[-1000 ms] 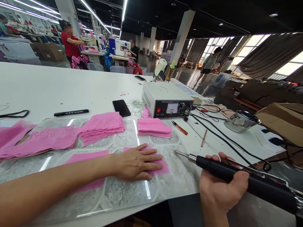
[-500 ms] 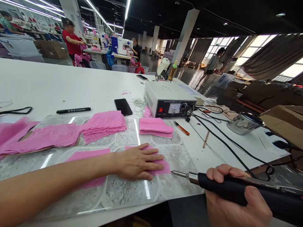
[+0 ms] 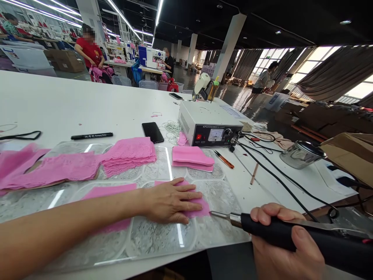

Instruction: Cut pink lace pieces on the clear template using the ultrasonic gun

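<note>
A pink cloth strip (image 3: 186,202) lies flat on the desk (image 3: 58,105), pinned under the left hand (image 3: 170,202) with fingers spread, while the right hand (image 3: 279,249), fingers clamped round a black tool (image 3: 291,235), aims its metal tip just beside the strip's edge.

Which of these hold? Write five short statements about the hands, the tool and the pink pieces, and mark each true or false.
1. The left hand lies flat on a pink fabric strip. True.
2. The right hand grips a black-handled tool. True.
3. The tool's metal tip touches the stack of pink lace. False: the tip is beside the strip's right end.
4. The phone lies on the white control box. False: it lies on the table, left of the box.
5. A black marker lies behind the lace. True.
</note>
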A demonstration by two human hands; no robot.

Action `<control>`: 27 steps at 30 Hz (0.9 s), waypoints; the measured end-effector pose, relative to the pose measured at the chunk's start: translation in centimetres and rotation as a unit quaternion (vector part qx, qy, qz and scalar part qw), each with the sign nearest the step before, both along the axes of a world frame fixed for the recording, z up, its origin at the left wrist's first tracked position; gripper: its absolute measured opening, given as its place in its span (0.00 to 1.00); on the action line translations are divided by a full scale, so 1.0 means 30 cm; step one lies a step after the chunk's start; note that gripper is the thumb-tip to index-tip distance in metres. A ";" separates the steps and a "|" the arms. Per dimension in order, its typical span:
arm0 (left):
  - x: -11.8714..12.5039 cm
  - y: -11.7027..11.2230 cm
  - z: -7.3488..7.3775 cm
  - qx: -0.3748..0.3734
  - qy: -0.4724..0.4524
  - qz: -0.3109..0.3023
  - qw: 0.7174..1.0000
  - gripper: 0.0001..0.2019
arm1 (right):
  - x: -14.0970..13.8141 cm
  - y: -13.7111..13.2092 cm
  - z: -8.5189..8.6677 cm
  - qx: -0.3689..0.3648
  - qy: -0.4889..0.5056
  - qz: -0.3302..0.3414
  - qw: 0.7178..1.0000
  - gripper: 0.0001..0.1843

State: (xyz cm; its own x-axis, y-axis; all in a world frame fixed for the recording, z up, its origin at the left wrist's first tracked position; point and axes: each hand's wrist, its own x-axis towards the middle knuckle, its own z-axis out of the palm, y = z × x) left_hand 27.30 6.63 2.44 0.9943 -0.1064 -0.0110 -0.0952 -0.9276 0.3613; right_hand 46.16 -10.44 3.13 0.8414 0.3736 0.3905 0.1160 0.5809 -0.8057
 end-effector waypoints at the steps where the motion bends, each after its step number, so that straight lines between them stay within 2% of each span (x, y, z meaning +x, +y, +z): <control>1: 0.000 0.000 0.000 0.001 -0.001 0.000 1.000 0.24 | 0.001 0.000 -0.001 -0.001 -0.004 0.006 1.000 0.06; 5: -0.003 -0.004 -0.001 0.002 -0.007 0.003 1.000 0.23 | 0.012 -0.002 0.003 -0.011 -0.010 0.022 1.000 0.07; 12: -0.005 -0.012 -0.007 0.022 -0.013 0.011 1.000 0.23 | 0.037 -0.017 0.045 0.011 -0.006 -0.024 1.000 0.08; 16: -0.002 -0.013 -0.008 0.038 -0.020 0.003 0.999 0.24 | 0.017 -0.034 0.052 -0.009 0.041 -0.058 0.997 0.08; 19: 0.002 -0.013 -0.002 0.050 -0.010 -0.001 0.999 0.24 | 0.006 -0.053 0.049 -0.020 0.056 -0.077 0.995 0.09; 27: 0.006 -0.017 0.028 0.045 0.019 -0.004 0.999 0.25 | -0.002 -0.072 0.065 -0.019 0.041 -0.071 0.996 0.10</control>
